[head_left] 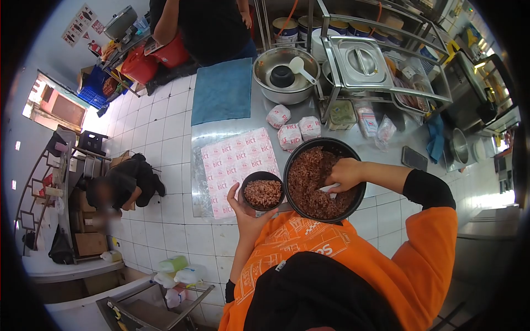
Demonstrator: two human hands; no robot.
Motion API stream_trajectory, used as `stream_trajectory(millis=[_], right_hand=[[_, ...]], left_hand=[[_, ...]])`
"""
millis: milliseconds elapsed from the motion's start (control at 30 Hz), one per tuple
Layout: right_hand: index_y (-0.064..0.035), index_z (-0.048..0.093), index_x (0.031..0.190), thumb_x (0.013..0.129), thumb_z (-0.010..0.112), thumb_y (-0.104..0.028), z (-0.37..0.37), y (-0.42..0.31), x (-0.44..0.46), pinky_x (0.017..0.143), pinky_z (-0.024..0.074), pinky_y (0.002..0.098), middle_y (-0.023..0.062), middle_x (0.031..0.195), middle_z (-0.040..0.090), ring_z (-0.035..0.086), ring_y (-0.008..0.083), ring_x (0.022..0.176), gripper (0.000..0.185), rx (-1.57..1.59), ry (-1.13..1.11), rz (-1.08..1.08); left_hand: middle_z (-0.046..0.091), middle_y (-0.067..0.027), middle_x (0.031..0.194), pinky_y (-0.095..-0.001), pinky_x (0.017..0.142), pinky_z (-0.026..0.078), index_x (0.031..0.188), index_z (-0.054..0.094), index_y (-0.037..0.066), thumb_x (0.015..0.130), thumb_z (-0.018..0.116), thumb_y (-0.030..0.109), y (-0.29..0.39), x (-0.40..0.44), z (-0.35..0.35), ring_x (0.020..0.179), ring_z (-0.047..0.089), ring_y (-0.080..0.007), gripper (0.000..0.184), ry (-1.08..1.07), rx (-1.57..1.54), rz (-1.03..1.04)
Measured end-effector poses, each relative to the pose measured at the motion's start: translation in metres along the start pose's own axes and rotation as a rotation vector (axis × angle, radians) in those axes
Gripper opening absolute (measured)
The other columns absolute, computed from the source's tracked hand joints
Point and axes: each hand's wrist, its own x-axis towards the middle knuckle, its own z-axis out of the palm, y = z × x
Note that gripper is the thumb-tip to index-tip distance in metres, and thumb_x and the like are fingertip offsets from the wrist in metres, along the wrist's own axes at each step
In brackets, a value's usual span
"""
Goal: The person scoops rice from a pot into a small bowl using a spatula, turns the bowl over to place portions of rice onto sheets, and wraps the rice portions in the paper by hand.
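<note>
My left hand point(252, 220) is wrapped round a small black bowl point(244, 190) filled with reddish-brown rice point(262, 194). Beside it stands a large black pot point(324, 142), with more of the same rice point(305, 179) inside. Inside this pot is my right hand point(348, 175), its fingers closed on a white rice paddle point(330, 188), mostly hidden by the hand and the rice. To the left of the pot, a sheet of printed wrapping paper point(232, 160) lies flat on the steel table. Three paper-wrapped bundles point(289, 135) sit behind the pot.
A steel bowl point(286, 94) with a white spoon point(301, 67) and a blue cloth point(221, 94) lie at the back of the table point(197, 187). A lidded steel pan point(361, 63) stands on a rack. One person point(207, 27) stands opposite; another point(132, 179) crouches at left.
</note>
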Motion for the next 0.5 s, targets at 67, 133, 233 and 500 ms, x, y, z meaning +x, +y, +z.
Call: stream_trajectory(millis=[67, 133, 233, 500], right_hand=[[-0.0151, 0.069, 0.089, 0.086, 0.058, -0.047, -0.002, 0.006, -0.002, 0.071, 0.0508, 0.0475, 0.0114, 0.079, 0.069, 0.065, 0.0353, 0.081, 0.034, 0.023, 0.028, 0.011], [-0.0146, 0.069, 0.089, 0.087, 0.058, -0.048, -0.005, 0.014, -0.01, 0.07, 0.05, 0.0471, 0.0119, 0.079, 0.068, 0.065, 0.0357, 0.079, 0.036, 0.082, 0.086, 0.021], [-0.0136, 0.068, 0.087, 0.087, 0.058, -0.048, -0.023, 0.018, -0.031, 0.068, 0.0487, 0.0465, 0.0129, 0.076, 0.066, 0.064, 0.0359, 0.075, 0.036, 0.147, 0.118, 0.113], [-0.0103, 0.061, 0.073, 0.084, 0.065, -0.04, -0.045, -0.003, -0.096, 0.055, 0.0447, 0.0435, 0.0119, 0.058, 0.057, 0.061, 0.0339, 0.06, 0.032, 0.177, 0.518, 0.342]], left_hand=[[0.038, -0.0134, 0.136, -0.0394, 0.107, 0.042, 0.14, 0.02, 0.008, 0.064, 0.084, -0.004, 0.0, 0.0, -0.005, 0.127, 0.044, -0.0248, 0.099, -0.067, 0.047, 0.009], [0.037, -0.0135, 0.136, -0.0395, 0.108, 0.042, 0.139, 0.021, 0.008, 0.065, 0.084, -0.003, 0.0, -0.001, -0.003, 0.128, 0.043, -0.025, 0.098, -0.097, 0.012, -0.048], [0.037, -0.0137, 0.136, -0.0393, 0.108, 0.042, 0.139, 0.022, 0.007, 0.065, 0.083, -0.003, 0.0, 0.001, 0.003, 0.128, 0.043, -0.0252, 0.096, -0.159, -0.024, -0.086], [0.037, -0.0155, 0.136, -0.0373, 0.103, 0.046, 0.14, 0.017, 0.007, 0.069, 0.08, -0.004, -0.013, 0.027, 0.05, 0.128, 0.043, -0.0255, 0.095, -0.354, -0.053, -0.156]])
